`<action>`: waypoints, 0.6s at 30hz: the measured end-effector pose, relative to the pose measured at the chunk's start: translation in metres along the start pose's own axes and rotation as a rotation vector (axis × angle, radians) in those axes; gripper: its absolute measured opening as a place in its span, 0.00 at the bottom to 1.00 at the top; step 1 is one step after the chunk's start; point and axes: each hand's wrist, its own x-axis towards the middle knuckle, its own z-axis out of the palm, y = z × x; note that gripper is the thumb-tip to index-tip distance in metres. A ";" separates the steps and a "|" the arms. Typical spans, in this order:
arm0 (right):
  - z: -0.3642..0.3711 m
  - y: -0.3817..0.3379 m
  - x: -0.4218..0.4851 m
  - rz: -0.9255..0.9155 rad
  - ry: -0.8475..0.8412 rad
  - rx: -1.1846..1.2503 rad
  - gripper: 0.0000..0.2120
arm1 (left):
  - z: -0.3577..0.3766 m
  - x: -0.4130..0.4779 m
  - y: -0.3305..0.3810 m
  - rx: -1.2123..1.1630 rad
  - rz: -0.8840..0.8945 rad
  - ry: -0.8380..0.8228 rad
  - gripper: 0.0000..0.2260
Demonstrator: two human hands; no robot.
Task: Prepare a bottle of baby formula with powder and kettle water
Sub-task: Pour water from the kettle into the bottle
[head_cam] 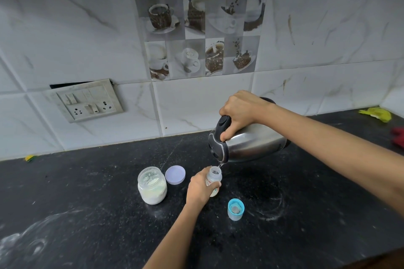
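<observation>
A small clear baby bottle (215, 178) stands open on the black counter (98, 192), and my left hand (201, 188) grips its side. My right hand (240, 109) holds the black handle of a steel kettle (251, 144), tipped far over to the left. Its spout hangs just above the bottle's mouth and a thin stream of water runs into it. An open glass jar (152, 185) of white powder stands to the left, its lilac lid (175, 174) lying beside it. The blue bottle cap with teat (235, 209) sits on the counter to the bottle's right.
The tiled wall runs along the back with a switch and socket plate (87, 100) at the left. White powder smears mark the counter. A yellow cloth (376, 114) and a red item (399, 137) lie at the far right, a yellow scrap (29, 157) at the far left.
</observation>
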 end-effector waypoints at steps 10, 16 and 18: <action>0.000 -0.002 0.007 -0.024 -0.027 -0.035 0.32 | 0.001 0.001 0.003 -0.004 0.013 0.006 0.24; 0.000 -0.001 0.008 -0.030 -0.026 -0.045 0.32 | 0.000 0.003 0.003 0.000 0.008 -0.001 0.25; -0.001 -0.001 0.008 -0.033 -0.025 -0.050 0.31 | 0.000 0.002 0.004 0.002 0.012 0.002 0.25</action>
